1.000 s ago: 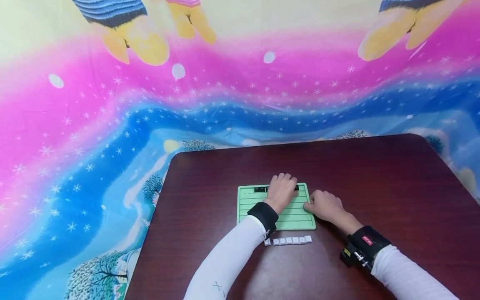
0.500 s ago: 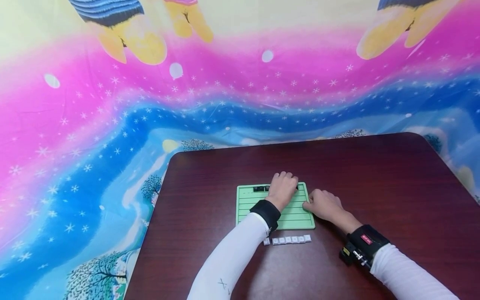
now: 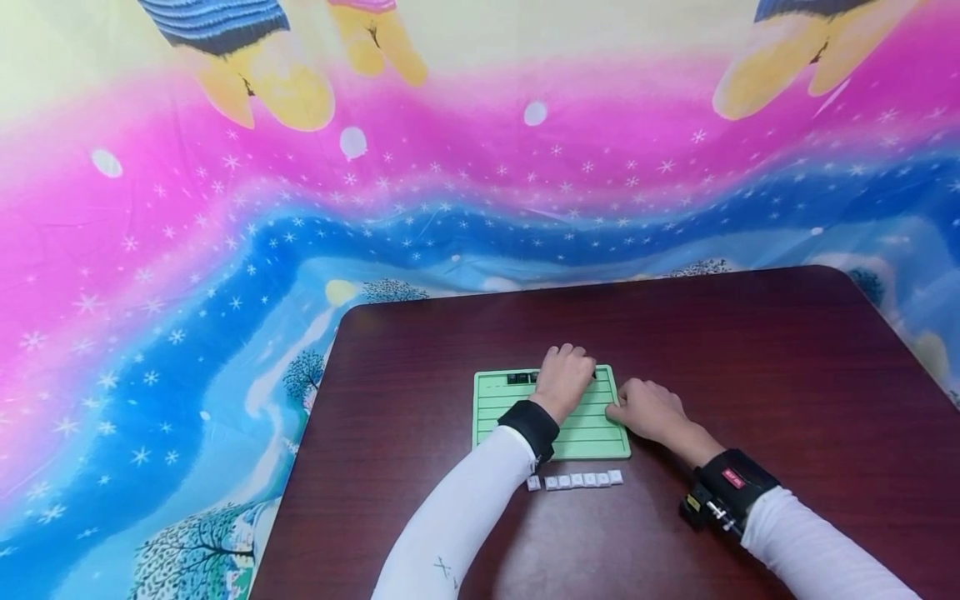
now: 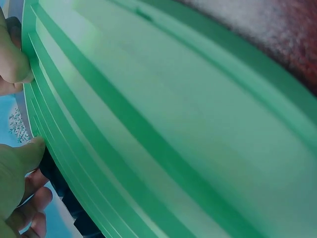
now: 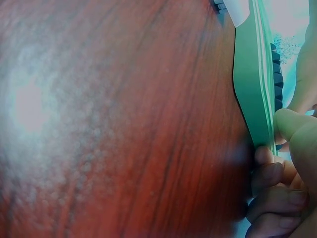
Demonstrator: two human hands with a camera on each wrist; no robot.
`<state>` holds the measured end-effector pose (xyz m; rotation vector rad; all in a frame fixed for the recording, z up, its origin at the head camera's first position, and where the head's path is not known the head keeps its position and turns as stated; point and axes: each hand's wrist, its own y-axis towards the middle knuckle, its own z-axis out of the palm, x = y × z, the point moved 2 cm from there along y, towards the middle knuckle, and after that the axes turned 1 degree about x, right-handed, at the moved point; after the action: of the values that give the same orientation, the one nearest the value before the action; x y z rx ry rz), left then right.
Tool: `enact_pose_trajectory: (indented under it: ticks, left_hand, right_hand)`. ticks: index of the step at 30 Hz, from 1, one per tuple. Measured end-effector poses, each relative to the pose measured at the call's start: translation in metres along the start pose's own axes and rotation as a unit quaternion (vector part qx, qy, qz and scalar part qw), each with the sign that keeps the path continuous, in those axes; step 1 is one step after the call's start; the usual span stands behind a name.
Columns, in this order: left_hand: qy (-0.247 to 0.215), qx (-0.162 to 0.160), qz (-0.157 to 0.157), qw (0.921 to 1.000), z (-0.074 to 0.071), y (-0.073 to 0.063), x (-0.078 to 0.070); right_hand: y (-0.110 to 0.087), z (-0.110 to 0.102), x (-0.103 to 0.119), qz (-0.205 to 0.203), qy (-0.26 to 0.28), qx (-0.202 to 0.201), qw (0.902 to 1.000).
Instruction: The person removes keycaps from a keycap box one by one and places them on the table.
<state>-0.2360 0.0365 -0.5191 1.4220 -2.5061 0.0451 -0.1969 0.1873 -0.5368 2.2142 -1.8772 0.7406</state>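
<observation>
A green ridged tray [image 3: 585, 432] lies on the table, with a row of black keycaps [image 3: 522, 378] along its far ridge. My left hand [image 3: 564, 382] is over the far right part of that row and hides some of it. In the left wrist view, its thumb and fingers pinch a black keycap [image 4: 48, 163] at the row's end; the fingers partly cover it. At the tray's right edge, my right hand [image 3: 651, 410] grips the rim, thumb on top and fingers curled against the outer side, as the right wrist view shows.
Several white keycaps [image 3: 577, 481] form a line on the dark wooden table [image 3: 420, 367] in front of the tray, one set apart at the left near my left wrist. A printed cloth [image 3: 480, 167] hangs behind the table.
Over the past second my left hand shifts slightly right along the black row, then stays nearly still. The right hand keeps its place on the tray's edge.
</observation>
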Motion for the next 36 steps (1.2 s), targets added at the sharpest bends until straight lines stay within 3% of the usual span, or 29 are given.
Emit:
enact_pose_trajectory:
  ticks: [11, 36]
  left_hand:
    - [0.015, -0.001, 0.015, 0.9998, -0.0015, -0.0028, -0.0049]
    - [-0.012, 0.021, 0.015, 0.9996, -0.0039, -0.0051, -0.0073]
  right_hand:
    - [-0.0012, -0.0016, 0.0021, 0.0, -0.004, -0.006, 1.0]
    - [-0.0007, 0.0002, 0.0006, 0.002, -0.008, -0.007, 0.9999]
